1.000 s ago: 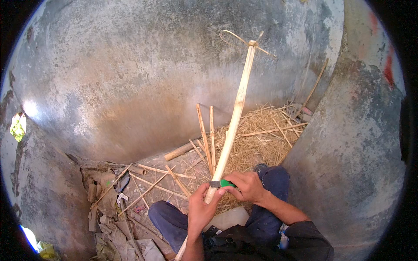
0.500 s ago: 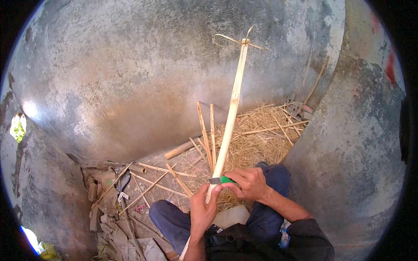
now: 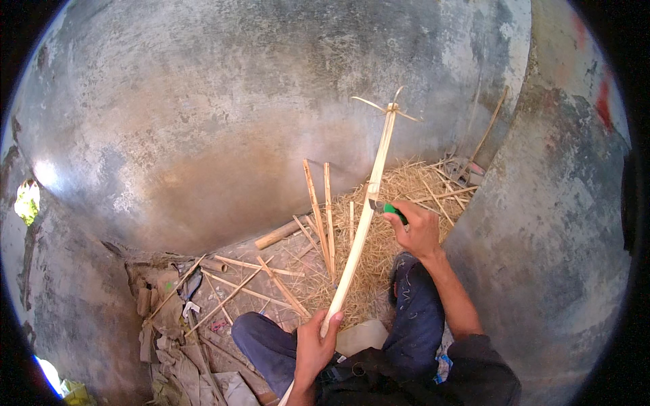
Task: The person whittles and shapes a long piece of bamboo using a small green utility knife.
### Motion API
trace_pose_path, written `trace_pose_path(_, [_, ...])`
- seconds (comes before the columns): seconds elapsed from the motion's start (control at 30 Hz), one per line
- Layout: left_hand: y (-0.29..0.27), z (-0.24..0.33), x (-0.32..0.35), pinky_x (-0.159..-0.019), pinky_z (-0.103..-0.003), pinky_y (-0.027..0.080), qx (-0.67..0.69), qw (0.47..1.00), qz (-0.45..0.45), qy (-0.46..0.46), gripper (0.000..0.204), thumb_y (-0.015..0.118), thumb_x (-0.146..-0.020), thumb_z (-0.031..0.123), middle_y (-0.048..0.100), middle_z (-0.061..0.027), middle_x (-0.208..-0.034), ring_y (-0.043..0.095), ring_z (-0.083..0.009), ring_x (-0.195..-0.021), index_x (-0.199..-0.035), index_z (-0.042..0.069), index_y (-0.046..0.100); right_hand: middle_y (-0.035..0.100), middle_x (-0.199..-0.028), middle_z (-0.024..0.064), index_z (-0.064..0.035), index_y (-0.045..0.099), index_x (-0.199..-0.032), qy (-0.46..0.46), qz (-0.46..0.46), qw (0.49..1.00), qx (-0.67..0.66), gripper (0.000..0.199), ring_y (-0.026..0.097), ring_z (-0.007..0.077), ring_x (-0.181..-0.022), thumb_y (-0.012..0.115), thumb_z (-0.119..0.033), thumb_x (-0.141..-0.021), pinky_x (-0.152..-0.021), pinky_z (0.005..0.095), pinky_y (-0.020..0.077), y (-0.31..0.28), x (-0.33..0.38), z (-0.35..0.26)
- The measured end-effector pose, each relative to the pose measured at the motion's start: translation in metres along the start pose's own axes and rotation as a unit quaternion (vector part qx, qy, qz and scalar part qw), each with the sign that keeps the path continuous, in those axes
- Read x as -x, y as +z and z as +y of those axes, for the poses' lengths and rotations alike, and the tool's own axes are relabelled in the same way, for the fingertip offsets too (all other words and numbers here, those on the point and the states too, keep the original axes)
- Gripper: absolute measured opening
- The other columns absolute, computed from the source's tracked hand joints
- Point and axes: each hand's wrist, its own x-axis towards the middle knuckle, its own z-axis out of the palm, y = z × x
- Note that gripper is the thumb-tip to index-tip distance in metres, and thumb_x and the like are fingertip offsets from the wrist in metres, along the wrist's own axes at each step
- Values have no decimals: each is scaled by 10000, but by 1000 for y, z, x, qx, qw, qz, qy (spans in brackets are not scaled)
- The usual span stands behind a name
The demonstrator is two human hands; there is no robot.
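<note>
A long, pale bamboo strip (image 3: pixel 353 260) slants up and away from my lap, with thin curled slivers (image 3: pixel 393 109) at its far end. My left hand (image 3: pixel 315 343) is closed around its near part, and the strip runs on below along my left forearm. In my right hand (image 3: pixel 416 230) is a green-handled knife (image 3: pixel 394 212). Its short dark blade touches the right edge of the strip, near a joint about halfway along.
Two upright bamboo strips (image 3: pixel 328 216) lean against the curved grey wall (image 3: pixel 223 122). Straw-like shavings (image 3: pixel 399 183) heap up at the right. Loose sticks (image 3: pixel 237 292) and a thicker bamboo piece (image 3: pixel 279 234) lie on the floor. Crumpled cloth (image 3: pixel 177 372) lies at lower left.
The knife in my right hand has moved from beside my left hand up along the strip to its joint. The strip's far end has dropped lower and slightly right. My left hand keeps its grip.
</note>
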Motion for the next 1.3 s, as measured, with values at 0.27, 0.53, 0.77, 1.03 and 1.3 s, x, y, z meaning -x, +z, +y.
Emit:
trace_pose_path(0.27, [1,-37,-4,-527,-272,364,139,986,-90,-21,340,659,-1097,338,556,18,-672,484,-78,-578,-1045,5,706,727,-858,89,-72,734,-1064,68,-13,993,-95,323,685,240,-649,691,-391,-1036,-563,360,514,4,14,-1])
trace_pose_path(0.53, [-27,-30,0,-528,-233,287,298,914,-235,-143,339,600,-1120,370,480,82,-686,384,-28,-577,-1060,43,664,439,-734,-91,-91,639,-1101,378,213,731,-526,395,323,6,-558,527,-469,-1132,-477,193,258,-18,9,6])
trace_pose_path(0.77, [-16,-36,0,-541,-233,323,140,988,-52,-28,255,707,-1067,259,552,71,-720,450,-17,-628,-1029,8,692,549,-798,-60,-80,666,-1207,302,25,880,-366,253,432,28,-656,725,-239,-1019,-580,238,360,-29,25,-14])
trace_pose_path(1.03, [-9,-35,0,-591,-251,430,10,998,33,52,235,779,-1010,190,608,4,-716,538,-51,-676,-1004,-35,712,730,-1079,173,-41,653,-1244,68,18,994,-80,413,738,372,-1022,827,-88,-873,-820,421,581,-34,-7,-64])
trace_pose_path(1.3, [-11,-28,2,-592,-274,449,-20,996,53,66,234,797,-986,187,611,-89,-690,545,-74,-654,-995,-36,726,736,-916,159,-47,647,-1240,179,-27,976,-123,304,748,373,-877,739,-87,-953,-770,434,567,-20,-4,-53])
